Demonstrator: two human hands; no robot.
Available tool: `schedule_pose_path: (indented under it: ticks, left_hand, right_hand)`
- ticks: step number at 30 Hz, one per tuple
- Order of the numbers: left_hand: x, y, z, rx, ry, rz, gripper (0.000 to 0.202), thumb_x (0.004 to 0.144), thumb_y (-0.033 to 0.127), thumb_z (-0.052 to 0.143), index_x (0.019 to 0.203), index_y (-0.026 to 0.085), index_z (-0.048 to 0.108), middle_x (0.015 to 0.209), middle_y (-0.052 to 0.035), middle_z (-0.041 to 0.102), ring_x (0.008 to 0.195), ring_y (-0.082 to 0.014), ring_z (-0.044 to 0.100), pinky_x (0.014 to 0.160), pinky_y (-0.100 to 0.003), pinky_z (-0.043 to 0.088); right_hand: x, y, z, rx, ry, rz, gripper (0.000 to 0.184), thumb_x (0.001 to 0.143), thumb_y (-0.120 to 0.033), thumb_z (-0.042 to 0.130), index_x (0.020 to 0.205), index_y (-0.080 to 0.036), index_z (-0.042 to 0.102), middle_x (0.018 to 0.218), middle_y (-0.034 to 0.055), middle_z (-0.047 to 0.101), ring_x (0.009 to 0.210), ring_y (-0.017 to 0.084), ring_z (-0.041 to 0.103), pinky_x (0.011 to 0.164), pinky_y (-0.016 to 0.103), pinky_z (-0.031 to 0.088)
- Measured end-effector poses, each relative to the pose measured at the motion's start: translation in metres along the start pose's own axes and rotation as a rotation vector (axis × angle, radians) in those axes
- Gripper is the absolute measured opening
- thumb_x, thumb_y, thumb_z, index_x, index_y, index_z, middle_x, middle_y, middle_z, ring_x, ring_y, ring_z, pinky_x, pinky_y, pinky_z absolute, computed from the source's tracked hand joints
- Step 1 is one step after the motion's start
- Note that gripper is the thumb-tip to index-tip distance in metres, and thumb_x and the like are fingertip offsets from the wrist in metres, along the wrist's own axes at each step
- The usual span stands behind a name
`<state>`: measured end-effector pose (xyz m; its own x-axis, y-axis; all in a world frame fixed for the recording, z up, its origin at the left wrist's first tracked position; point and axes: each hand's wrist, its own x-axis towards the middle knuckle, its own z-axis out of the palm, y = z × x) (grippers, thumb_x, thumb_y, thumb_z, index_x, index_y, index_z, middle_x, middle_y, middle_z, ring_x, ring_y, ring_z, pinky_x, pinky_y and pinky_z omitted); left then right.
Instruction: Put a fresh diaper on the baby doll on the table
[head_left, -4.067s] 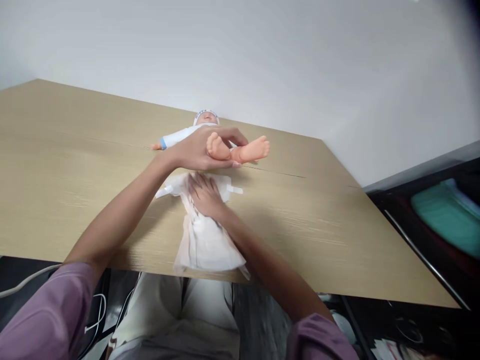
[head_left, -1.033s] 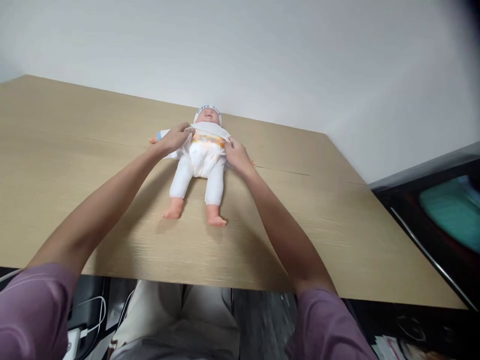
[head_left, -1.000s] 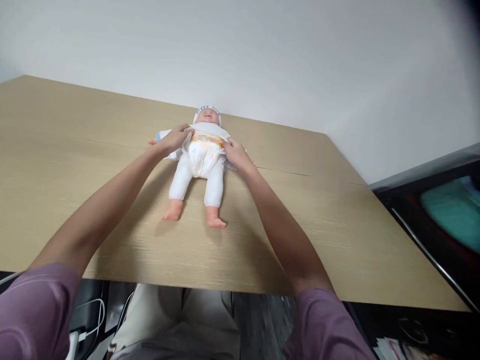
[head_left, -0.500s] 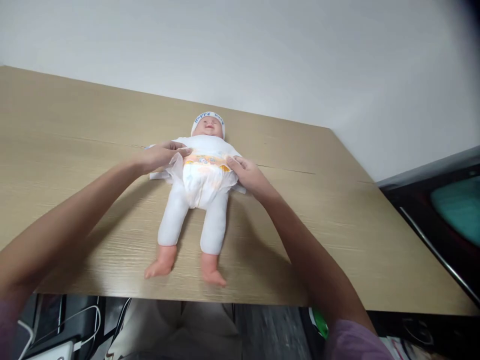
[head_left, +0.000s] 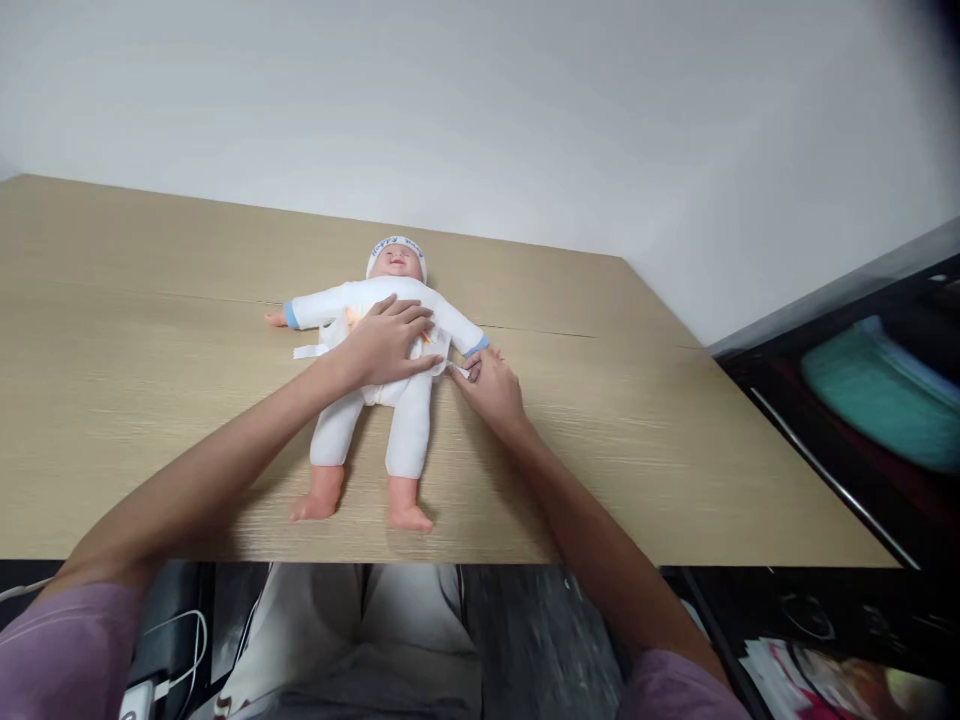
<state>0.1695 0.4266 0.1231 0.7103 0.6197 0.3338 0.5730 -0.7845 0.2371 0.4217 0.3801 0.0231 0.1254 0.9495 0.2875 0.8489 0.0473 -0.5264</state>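
A baby doll (head_left: pixel 409 440) in white clothes with blue cuffs and a lettered cap lies on its back on the wooden table (head_left: pixel 637 450), its feet toward me. Around its hips is a white diaper (head_left: pixel 381 394) with an orange print at the waist. My left hand (head_left: pixel 386 342) rests on the front of the diaper, fingers stretched out, hiding most of the print. Beside the doll's hip, my right hand (head_left: pixel 487 388) pinches a white diaper tab (head_left: pixel 459 371). On the other side, another tab (head_left: pixel 307 351) sticks out loose over the table.
A dark case holding something teal (head_left: pixel 877 390) stands past the table's right edge. Below the front edge are a white cable (head_left: pixel 201 640), a white device (head_left: pixel 137 700) and printed papers (head_left: pixel 787 675). A pale wall rises behind the table.
My left hand has moved right from the doll's side onto the diaper's front. My right hand has left the waistband and moved down to the side tab. The doll's arms are now uncovered.
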Motion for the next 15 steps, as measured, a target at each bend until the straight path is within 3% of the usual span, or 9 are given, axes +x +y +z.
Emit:
schedule_pose_path:
  ticks: [3,6,9,12,15]
  left_hand:
    - [-0.001,-0.006,0.010,0.042,0.010,0.005,0.067,0.105,0.067,0.064,0.149,0.017,0.071,0.170,-0.0180,0.062,0.164,-0.0421,0.050,0.143,-0.066,0.020]
    - [-0.003,-0.009,0.011,0.036,0.028,0.011,0.071,0.103,0.068,0.067,0.153,0.017,0.070,0.169,-0.0177,0.063,0.164,-0.0424,0.051,0.143,-0.067,0.022]
    - [-0.003,-0.008,0.010,0.034,0.037,0.013,0.069,0.101,0.065,0.070,0.152,0.018,0.071,0.168,-0.0174,0.065,0.161,-0.0421,0.054,0.143,-0.065,0.024]
    - [-0.002,-0.005,0.010,0.038,0.045,0.002,0.068,0.099,0.064,0.073,0.150,0.018,0.072,0.167,-0.0170,0.065,0.160,-0.0424,0.056,0.143,-0.064,0.025]
    - [-0.002,-0.003,0.011,0.037,0.035,-0.002,0.068,0.098,0.063,0.074,0.150,0.018,0.072,0.168,-0.0173,0.065,0.162,-0.0429,0.053,0.143,-0.065,0.024]
  right_hand:
    - [0.004,0.003,0.001,0.020,-0.007,0.068,0.043,0.092,-0.066,0.077,0.091,-0.028,0.058,0.083,0.0055,0.071,0.084,0.030,0.067,0.082,0.042,0.055]
    - [0.006,0.003,-0.003,0.079,-0.055,0.071,0.045,0.095,-0.066,0.072,0.078,-0.029,0.053,0.074,0.0023,0.065,0.076,0.025,0.062,0.077,0.037,0.050]
    - [0.008,0.002,-0.013,0.325,-0.158,0.087,0.054,0.097,-0.073,0.062,0.070,-0.028,0.052,0.067,-0.0010,0.057,0.068,0.020,0.054,0.071,0.034,0.044]
    - [0.012,-0.003,-0.022,0.598,-0.183,0.105,0.060,0.088,-0.084,0.066,0.072,-0.027,0.055,0.069,-0.0033,0.051,0.065,0.017,0.047,0.065,0.032,0.039]
    - [0.020,-0.019,-0.024,0.700,-0.186,0.091,0.059,0.087,-0.083,0.068,0.073,-0.028,0.052,0.069,-0.0047,0.045,0.063,0.016,0.042,0.061,0.032,0.036]
